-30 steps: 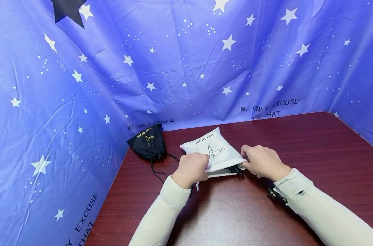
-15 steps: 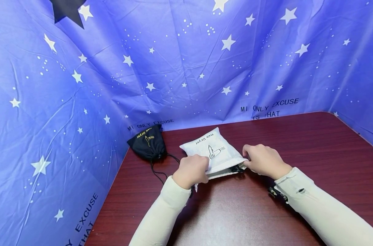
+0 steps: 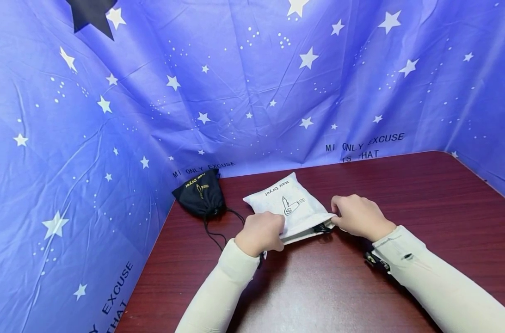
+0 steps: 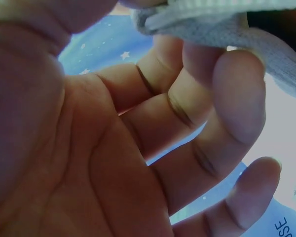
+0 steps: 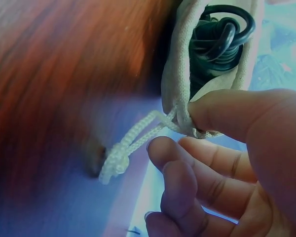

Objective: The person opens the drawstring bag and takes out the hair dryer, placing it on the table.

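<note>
A white cloth drawstring bag [image 3: 304,215], printed "Hair Dryer" with a dryer drawing, lies on the table with its mouth toward me. My left hand [image 3: 261,232] pinches the left corner of the mouth between thumb and fingers; the little finger stands free in the left wrist view. At the opposite corner, my right hand [image 3: 361,216] pinches the hem beside the knotted white drawstring [image 5: 138,131]. Between the two hands the mouth gapes. A coiled black cord [image 5: 219,47] shows inside it; whatever lies deeper is hidden by the cloth.
Left of the white bag, a black drawstring pouch [image 3: 200,196] with yellow "Hair Dryer" print lies near the table's far left edge, its black strings trailing toward my left hand. A purple-blue star-printed curtain [image 3: 252,92] hangs behind and beside the dark red wooden table [image 3: 402,185].
My right hand has shifted slightly to the right with its corner of the bag. The mouth edge is drawn a little wider between the hands. The black pouch has stayed put.
</note>
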`<act>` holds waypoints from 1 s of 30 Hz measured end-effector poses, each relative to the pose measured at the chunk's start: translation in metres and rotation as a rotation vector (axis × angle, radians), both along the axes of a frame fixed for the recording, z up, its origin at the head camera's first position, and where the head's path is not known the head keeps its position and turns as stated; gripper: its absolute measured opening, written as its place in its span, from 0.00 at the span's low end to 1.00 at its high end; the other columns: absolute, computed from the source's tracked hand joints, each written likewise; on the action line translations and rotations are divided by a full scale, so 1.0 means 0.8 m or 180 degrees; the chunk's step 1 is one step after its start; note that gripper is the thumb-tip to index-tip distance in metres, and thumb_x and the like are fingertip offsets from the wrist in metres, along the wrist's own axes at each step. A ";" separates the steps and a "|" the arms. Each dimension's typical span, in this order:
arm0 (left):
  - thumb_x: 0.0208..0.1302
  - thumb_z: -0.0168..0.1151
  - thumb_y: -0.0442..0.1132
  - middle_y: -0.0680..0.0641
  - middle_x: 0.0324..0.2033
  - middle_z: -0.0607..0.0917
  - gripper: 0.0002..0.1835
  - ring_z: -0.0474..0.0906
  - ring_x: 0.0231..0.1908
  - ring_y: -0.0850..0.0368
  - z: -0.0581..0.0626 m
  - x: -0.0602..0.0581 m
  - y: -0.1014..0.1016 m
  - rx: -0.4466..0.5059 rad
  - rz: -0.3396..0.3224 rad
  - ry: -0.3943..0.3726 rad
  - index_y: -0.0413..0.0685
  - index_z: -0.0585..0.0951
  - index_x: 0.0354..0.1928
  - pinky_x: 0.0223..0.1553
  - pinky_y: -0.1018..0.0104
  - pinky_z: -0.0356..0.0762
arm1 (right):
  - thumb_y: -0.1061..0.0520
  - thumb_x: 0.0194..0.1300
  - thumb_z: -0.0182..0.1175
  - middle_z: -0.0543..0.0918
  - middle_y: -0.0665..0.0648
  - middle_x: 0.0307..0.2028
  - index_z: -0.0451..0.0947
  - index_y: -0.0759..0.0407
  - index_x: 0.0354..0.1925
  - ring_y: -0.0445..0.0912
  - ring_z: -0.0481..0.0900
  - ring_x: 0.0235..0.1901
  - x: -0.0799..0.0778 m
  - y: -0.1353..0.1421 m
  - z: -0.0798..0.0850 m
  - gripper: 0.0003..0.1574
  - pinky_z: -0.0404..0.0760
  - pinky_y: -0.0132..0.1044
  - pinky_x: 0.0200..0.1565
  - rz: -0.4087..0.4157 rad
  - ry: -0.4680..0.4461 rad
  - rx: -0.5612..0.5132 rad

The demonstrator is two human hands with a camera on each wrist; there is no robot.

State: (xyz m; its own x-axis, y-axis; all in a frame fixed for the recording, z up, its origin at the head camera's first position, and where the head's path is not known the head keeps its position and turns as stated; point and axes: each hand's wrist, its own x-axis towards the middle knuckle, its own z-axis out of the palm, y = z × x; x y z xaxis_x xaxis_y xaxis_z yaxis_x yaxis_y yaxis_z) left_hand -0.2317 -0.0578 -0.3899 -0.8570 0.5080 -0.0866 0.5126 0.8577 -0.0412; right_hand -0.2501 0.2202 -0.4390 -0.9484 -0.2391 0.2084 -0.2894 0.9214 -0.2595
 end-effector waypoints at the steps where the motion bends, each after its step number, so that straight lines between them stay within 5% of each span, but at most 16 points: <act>1: 0.48 0.75 0.44 0.56 0.18 0.70 0.19 0.68 0.22 0.57 0.000 0.000 0.000 0.0000 -0.0004 -0.0014 0.58 0.70 0.19 0.22 0.55 0.69 | 0.51 0.54 0.69 0.79 0.48 0.23 0.76 0.46 0.29 0.48 0.77 0.23 -0.001 0.000 0.000 0.09 0.70 0.46 0.22 -0.0005 0.0000 0.0004; 30: 0.48 0.75 0.44 0.57 0.18 0.72 0.18 0.69 0.22 0.57 -0.007 0.004 0.007 -0.0104 -0.0045 -0.0109 0.58 0.70 0.21 0.23 0.55 0.68 | 0.53 0.57 0.62 0.74 0.49 0.20 0.70 0.46 0.21 0.48 0.72 0.22 -0.004 0.006 -0.005 0.12 0.66 0.44 0.21 -0.0111 -0.0119 0.0026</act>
